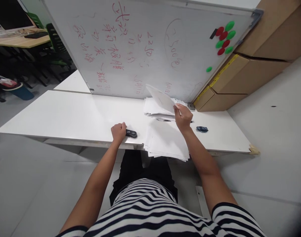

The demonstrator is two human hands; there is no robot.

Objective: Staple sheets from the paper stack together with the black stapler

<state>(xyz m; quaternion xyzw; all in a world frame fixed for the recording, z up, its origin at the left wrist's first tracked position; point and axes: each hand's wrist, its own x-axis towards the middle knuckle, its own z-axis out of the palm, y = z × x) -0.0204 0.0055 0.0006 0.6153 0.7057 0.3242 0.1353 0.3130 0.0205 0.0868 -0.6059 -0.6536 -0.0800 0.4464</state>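
On the white table my left hand is closed around one end of a black stapler, whose other end points right. My right hand pinches the right edge of a thin paper sheet or small set of sheets, lifted and tilted above the table. Beneath it lies a pile of papers near the whiteboard. A second paper stack is closer to me and overhangs the front edge. A pen lies between the two piles, partly hidden by my right hand.
A whiteboard with red writing and round magnets stands along the table's back edge. Cardboard boxes are stacked to its right. A small dark blue packet lies right of the papers, and a grey object sits behind my right hand.
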